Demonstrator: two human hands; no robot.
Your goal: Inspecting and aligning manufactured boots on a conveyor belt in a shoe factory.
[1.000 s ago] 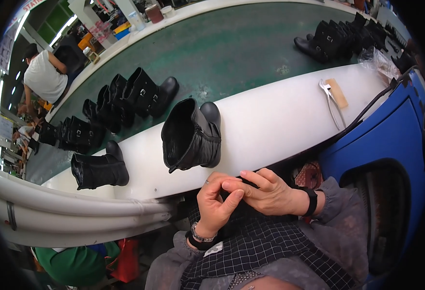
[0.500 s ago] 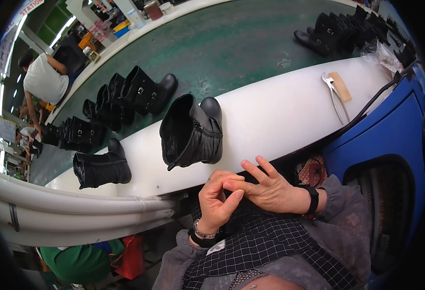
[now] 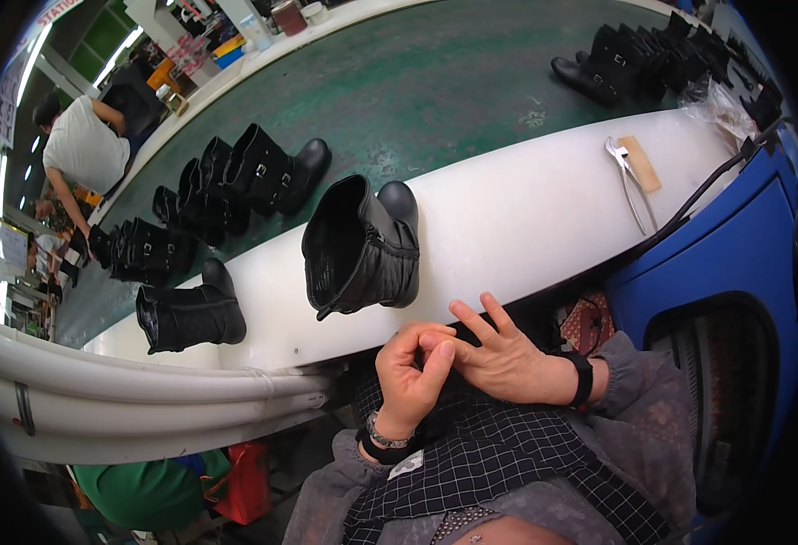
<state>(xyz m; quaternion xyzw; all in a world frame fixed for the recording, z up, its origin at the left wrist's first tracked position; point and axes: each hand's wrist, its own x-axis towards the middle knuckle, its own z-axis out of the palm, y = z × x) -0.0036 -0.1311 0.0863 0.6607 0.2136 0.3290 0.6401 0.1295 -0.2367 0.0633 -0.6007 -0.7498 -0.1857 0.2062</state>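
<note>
Both hands meet in front of my lap, just off the near edge of the white worktop. My left hand (image 3: 410,380) is closed, its thumb and fingers pinched around a fingertip of the other hand. My right hand (image 3: 510,363) reaches into that pinch, while two of its fingers stretch out and spread apart. No object shows between the hands; anything very small there would be hidden. Closest to them stands a black boot (image 3: 362,250) on the worktop, upright, its shaft opening toward me. Another black boot (image 3: 194,316) is further left.
Pliers (image 3: 630,182) lie by a tan block (image 3: 642,163) on the white worktop (image 3: 508,213). Black buckled boots line the green conveyor belt (image 3: 417,100). White pipes (image 3: 144,381) run at left, a blue machine (image 3: 717,245) stands at right. Another person (image 3: 85,145) works at far left.
My left thumb has drawn in closer against the pinched fingertip. Both hands have otherwise barely shifted. The boots on the belt have moved slightly left.
</note>
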